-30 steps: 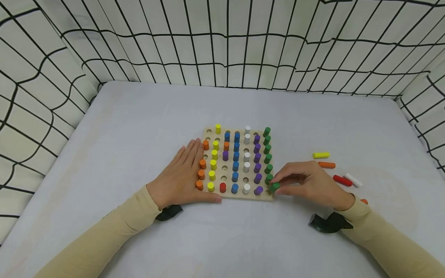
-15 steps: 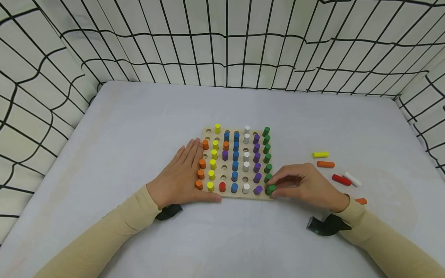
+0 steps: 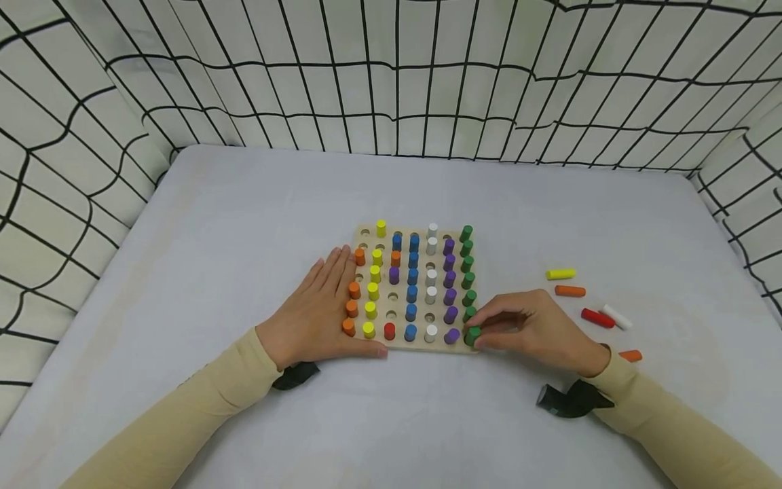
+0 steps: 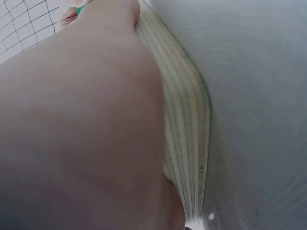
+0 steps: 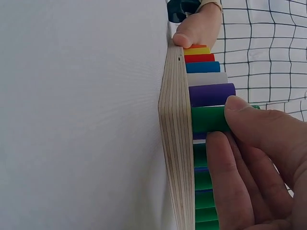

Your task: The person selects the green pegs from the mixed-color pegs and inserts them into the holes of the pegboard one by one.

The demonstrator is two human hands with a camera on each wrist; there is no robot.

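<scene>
A square wooden pegboard (image 3: 440, 346) holds upright pegs in columns of orange, yellow, blue, white, purple and green, with several bare holes among them. My right hand (image 3: 540, 329) pinches a green peg (image 3: 472, 335) between thumb and fingers at the board's near right corner. In the right wrist view that green peg (image 5: 207, 120) stands at the board's top face, beside a purple peg (image 5: 211, 95). Flat along the board's left edge, my left hand (image 3: 320, 312) rests with fingers straight and thumb along the near edge. The left wrist view shows mostly this hand (image 4: 81, 120) and the layered board edge (image 4: 184, 115).
Loose pegs lie on the white table right of the board: yellow (image 3: 561, 274), orange (image 3: 570, 291), red (image 3: 598, 318) and white (image 3: 616, 317). Another orange peg (image 3: 630, 356) is near the right wrist. A black wire grid (image 3: 397, 115) stands behind and at the sides.
My right hand has moved slightly left with the green peg, which went from tilted beside the corner to upright over the corner hole. The left hand has stayed put.
</scene>
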